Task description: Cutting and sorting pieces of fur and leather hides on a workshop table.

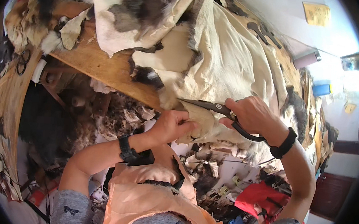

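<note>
A large cream-coloured fur hide lies skin side up over the table, its ragged furry edge hanging over the front. My right hand is closed around a pair of large dark scissors, whose blades point left and lie at the hide's edge. How far the blades are apart I cannot make out. Just below the tips, my left hand pinches the hanging edge of the hide between thumb and fingers.
Other dark and white fur pieces cover the far left of the wooden table. A second pair of scissors is at the left, and a dark metal tool lies beyond the hide. Fur scraps and a red cloth lie below.
</note>
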Demonstrator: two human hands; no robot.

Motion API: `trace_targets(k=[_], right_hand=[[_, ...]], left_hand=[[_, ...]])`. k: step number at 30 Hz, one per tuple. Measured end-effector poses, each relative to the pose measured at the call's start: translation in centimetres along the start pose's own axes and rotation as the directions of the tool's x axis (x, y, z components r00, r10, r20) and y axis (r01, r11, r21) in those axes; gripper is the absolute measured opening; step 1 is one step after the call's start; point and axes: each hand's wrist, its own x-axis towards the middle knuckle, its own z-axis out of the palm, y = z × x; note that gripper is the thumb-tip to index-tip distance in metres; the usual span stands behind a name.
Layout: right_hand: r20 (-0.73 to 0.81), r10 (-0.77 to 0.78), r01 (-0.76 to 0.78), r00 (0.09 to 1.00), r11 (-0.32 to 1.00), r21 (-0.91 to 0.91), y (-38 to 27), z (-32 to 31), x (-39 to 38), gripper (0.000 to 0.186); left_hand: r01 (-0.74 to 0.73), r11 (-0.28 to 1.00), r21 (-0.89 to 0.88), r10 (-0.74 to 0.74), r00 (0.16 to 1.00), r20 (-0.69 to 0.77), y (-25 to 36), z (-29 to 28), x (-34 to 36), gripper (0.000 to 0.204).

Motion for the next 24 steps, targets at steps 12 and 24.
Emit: trace_targets(k=[12,24], right_hand=[[-0.307,0.167,-0.113,0.937,0.976,0.184,-2.1,4.1,-4.4,0.034],[-0.367,0.156,-0.158,0.917,0.987,0.025,-5.2,6.4,-7.8,0.045]], left_hand=[[-0.017,0.981,0.195,0.012,1.000,0.028,-0.2,-0.5,-0.7,0.024],[-0.053,0.995,0.080,0.059,0.995,-0.077,-0.7,-3.9,-1.0,0.015]])
